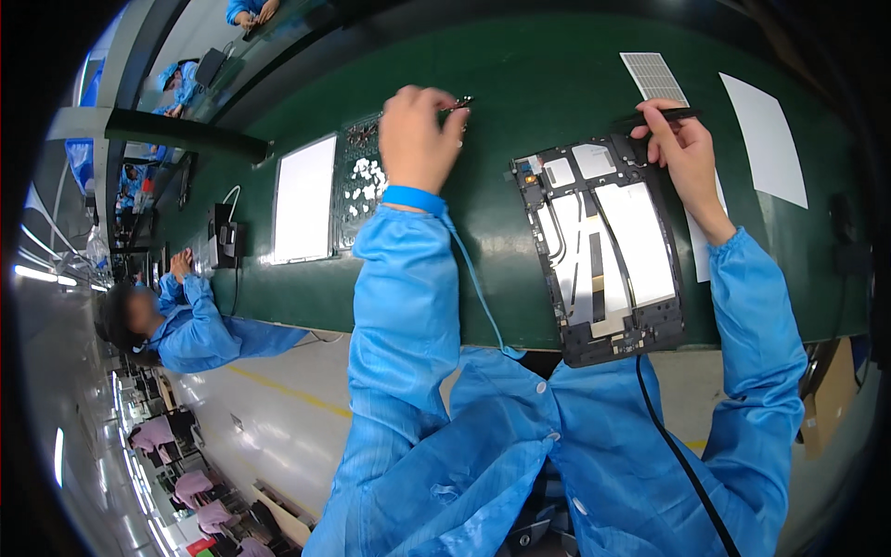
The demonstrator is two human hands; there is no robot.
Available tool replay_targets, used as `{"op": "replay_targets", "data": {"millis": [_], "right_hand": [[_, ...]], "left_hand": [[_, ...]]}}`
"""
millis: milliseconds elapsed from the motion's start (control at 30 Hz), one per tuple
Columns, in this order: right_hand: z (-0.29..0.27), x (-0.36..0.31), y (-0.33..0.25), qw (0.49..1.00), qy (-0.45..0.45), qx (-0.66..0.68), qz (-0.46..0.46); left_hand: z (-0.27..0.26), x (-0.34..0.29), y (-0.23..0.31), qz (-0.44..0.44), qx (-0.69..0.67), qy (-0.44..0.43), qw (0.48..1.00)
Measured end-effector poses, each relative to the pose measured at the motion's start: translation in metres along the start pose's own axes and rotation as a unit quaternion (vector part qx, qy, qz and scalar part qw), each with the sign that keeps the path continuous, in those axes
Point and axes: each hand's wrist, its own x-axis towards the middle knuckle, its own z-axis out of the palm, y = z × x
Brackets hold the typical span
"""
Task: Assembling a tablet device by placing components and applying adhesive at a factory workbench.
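Note:
My left hand, with a blue wrist strap at its cuff, is raised over the far side of the bench. Its thumb and fingers pinch a small dark part. In front of me lies an opened tablet, its inside facing up, showing silvery plates, black cables and small boards. My right hand is at the tablet's far right corner, closed round a slim black pen-like tool that lies crosswise in the fingers. The tool's tip, over the tablet's corner, is too small to make out.
Left of my left hand, a clear tray holds small white pieces and dark parts beside a white sheet. A sheet of labels and white paper lie right. A black box and a co-worker are further left.

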Motion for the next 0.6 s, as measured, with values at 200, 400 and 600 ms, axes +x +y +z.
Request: {"op": "replay_targets", "data": {"millis": [200, 400, 600], "right_hand": [[0.001, -0.003, -0.003, 1.0, -0.025, -0.008, -0.005], [0.002, -0.004, -0.001, 1.0, -0.025, 0.007, -0.009], [0.002, -0.004, -0.005, 0.999, -0.036, 0.007, -0.024]], "left_hand": [[0.016, -0.002, -0.019, -0.083, 0.062, -0.043, 0.994], [0.021, 0.001, -0.019, -0.053, 0.053, -0.041, 0.996], [-0.012, -0.002, -0.019, -0.082, 0.032, -0.069, 0.994]]}}
